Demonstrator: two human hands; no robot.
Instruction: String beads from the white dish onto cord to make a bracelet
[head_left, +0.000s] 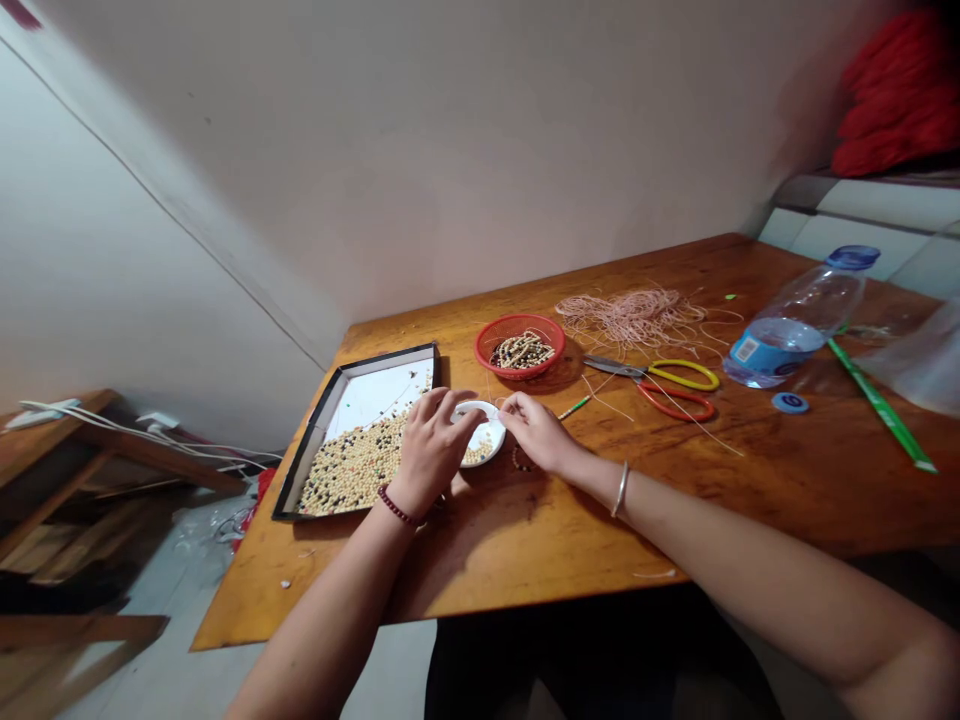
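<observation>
Both of my hands meet over a small white dish (493,440) that holds a few pale and dark beads. My left hand (433,445) is on the dish's left side, its fingers bent and thumb and forefinger drawn together; what lies between them is too small to make out. At the dish's right rim, my right hand (538,432) pinches a thin pale string. To the left lies a shallow black-edged box (375,385) with a layer of cream, black and coloured beads, partly covered by my left hand. A short beaded loop (520,460) rests below my right hand.
Behind the hands is a red basket (519,373) of strung beads. Scissors (637,373) with yellow and red handles lie to its right, below a tangle of pink string (637,318). Farther right are a water bottle (799,325), blue cap (790,402) and green strip (881,405).
</observation>
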